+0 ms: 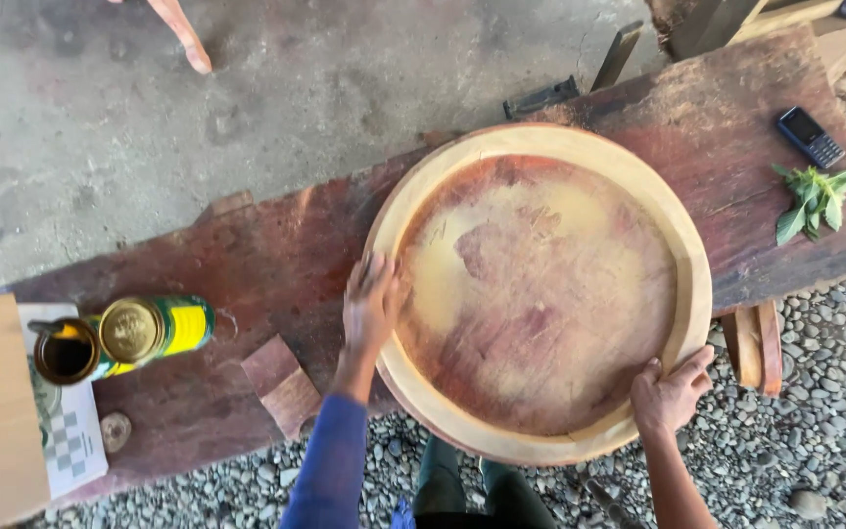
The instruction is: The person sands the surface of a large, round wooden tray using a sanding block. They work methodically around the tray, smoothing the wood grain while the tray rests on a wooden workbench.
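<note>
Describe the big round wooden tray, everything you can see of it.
The round wooden tray is wide and shallow, with a pale raised rim around a flat reddish-brown floor streaked with lighter, rubbed-looking patches. It lies face up on a dark reddish plank bench, its near edge overhanging the gravel. The left hand rests flat across the rim's left side; the right hand grips the rim at the lower right.

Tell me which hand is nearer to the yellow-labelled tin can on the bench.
Left. The left hand rests on the round wooden tray's left rim, a short way right of the can. The right hand grips the tray's lower right rim, far across.
</note>
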